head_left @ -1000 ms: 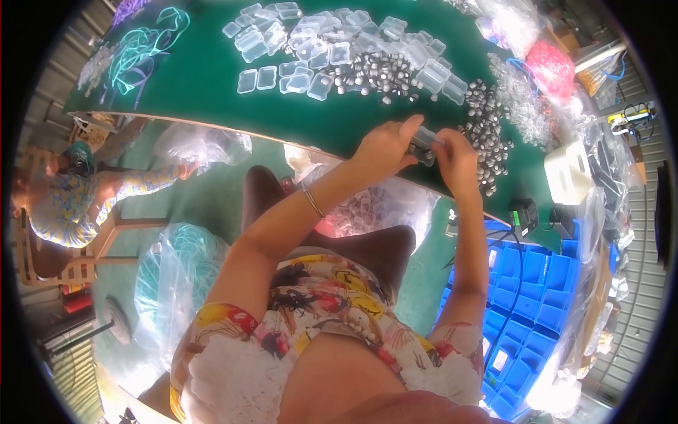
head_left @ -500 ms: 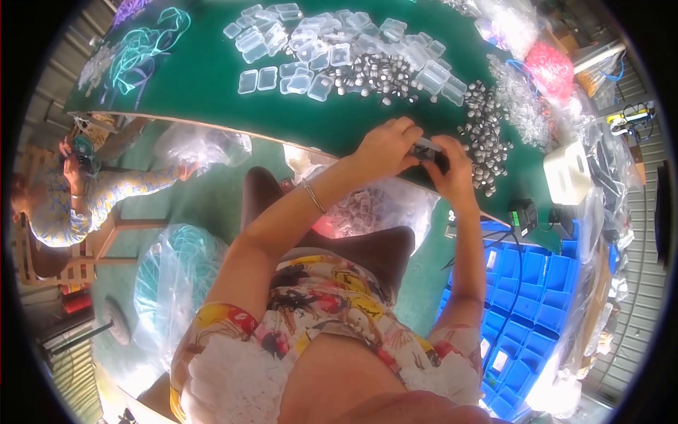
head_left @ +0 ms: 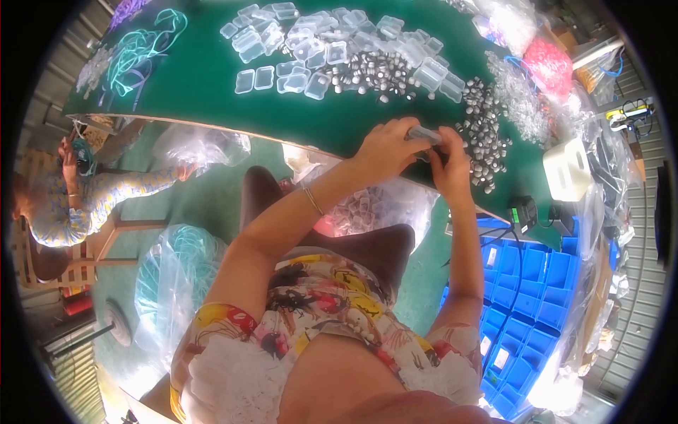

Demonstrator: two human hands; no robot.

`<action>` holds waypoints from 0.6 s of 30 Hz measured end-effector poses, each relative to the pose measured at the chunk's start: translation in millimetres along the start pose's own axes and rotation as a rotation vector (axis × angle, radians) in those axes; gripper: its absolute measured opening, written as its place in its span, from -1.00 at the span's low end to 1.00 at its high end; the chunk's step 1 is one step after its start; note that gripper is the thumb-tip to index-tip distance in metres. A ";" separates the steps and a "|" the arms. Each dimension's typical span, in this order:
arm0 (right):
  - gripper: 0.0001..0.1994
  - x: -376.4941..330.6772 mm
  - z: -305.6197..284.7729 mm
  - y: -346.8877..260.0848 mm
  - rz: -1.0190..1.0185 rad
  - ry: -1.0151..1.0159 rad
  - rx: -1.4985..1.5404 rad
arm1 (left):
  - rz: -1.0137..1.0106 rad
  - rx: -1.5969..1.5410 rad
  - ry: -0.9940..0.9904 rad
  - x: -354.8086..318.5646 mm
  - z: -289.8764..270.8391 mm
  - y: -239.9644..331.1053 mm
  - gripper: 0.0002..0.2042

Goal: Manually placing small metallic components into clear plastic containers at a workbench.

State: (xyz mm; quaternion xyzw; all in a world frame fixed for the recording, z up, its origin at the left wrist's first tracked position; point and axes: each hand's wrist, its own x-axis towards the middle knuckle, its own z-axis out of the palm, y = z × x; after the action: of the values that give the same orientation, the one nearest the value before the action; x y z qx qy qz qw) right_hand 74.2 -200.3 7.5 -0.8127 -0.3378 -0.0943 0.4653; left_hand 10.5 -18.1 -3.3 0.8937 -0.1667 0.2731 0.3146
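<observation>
Over the near edge of the green table, my left hand (head_left: 387,147) and my right hand (head_left: 453,161) meet around a small clear plastic box (head_left: 425,134). Both are closed on it, with fingers at its left and right ends. A greyish see-through panel of the box stands tilted between the fingertips. Its lower part and whatever lies inside are mostly hidden by my fingers. Beyond my hands lie many similar clear plastic boxes (head_left: 265,77), some stacked on each other. Small black-and-white round pieces (head_left: 487,145) are heaped just right of my right hand, and more lie among the boxes.
Teal cords (head_left: 141,53) lie at the table's far left. A white container (head_left: 566,173) stands at the right edge, near a pile of clear pieces (head_left: 519,88). Blue bins (head_left: 522,297) sit below right. A seated person (head_left: 70,198) works at left.
The box has turned in my hands: its clear panel now tilts up, where a dark part showed between the fingers before. My hands have shifted only slightly.
</observation>
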 end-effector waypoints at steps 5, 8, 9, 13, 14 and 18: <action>-0.61 -5.5 -4.5 -11.2 -0.326 0.163 -0.381 | -0.041 -0.033 -0.055 0.8 -1.7 -0.7 -0.62; -0.67 -9.9 -7.6 -14.2 -0.403 0.094 -0.482 | 0.005 -0.019 0.019 0.9 0.8 -0.3 -0.59; -0.69 -8.3 -7.1 -16.3 -0.416 0.066 -0.512 | -0.007 -0.025 0.012 1.9 -0.3 0.0 -0.59; -0.71 -7.4 -9.9 -19.7 -0.417 -0.002 -0.628 | -0.012 -0.027 0.006 4.5 0.5 -0.6 -0.59; -0.71 -6.6 -11.4 -20.2 -0.417 -0.002 -0.629 | -0.012 -0.027 0.007 5.3 0.5 0.2 -0.59; -0.70 -5.9 -14.1 -21.8 -0.448 -0.049 -0.733 | -0.018 0.010 -0.045 9.2 -2.8 3.7 -0.60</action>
State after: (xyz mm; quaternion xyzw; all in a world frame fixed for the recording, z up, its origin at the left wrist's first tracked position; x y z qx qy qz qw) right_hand 58.1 -207.2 27.6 -0.8328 -0.4611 -0.2874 0.1058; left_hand 15.0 -20.2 5.7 0.9027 -0.1641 0.2507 0.3087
